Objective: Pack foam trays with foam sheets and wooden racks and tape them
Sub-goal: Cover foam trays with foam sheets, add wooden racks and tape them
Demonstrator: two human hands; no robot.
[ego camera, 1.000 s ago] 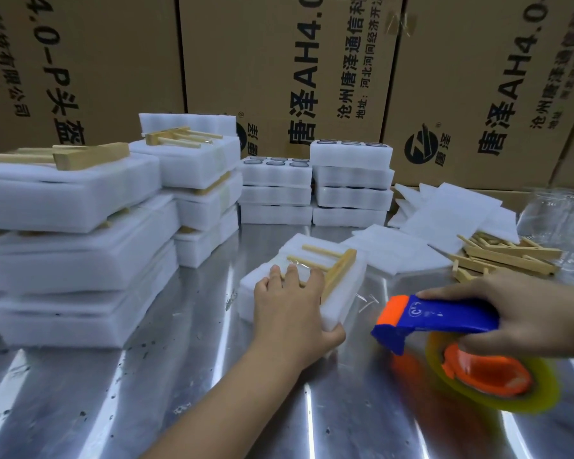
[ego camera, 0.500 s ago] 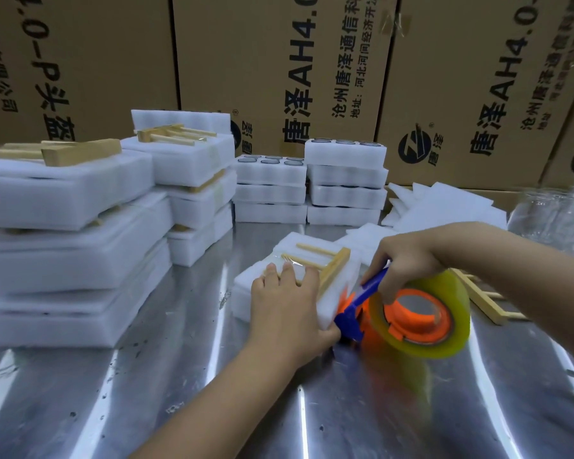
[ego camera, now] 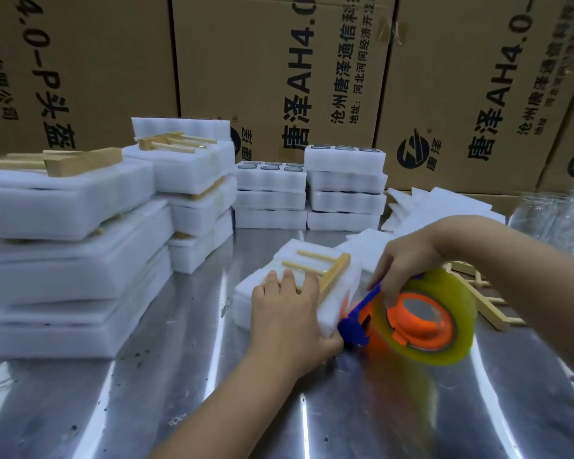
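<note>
The left hand clamped the foam tray (thumb at its near edge) while the right hand, gripping the tape dispenser, needed a taut, level pull.

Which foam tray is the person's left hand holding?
The lone foam tray mid-table, wooden rack on top, left hand on it, tape dispenser at its end. The other trays sit stacked.
</note>
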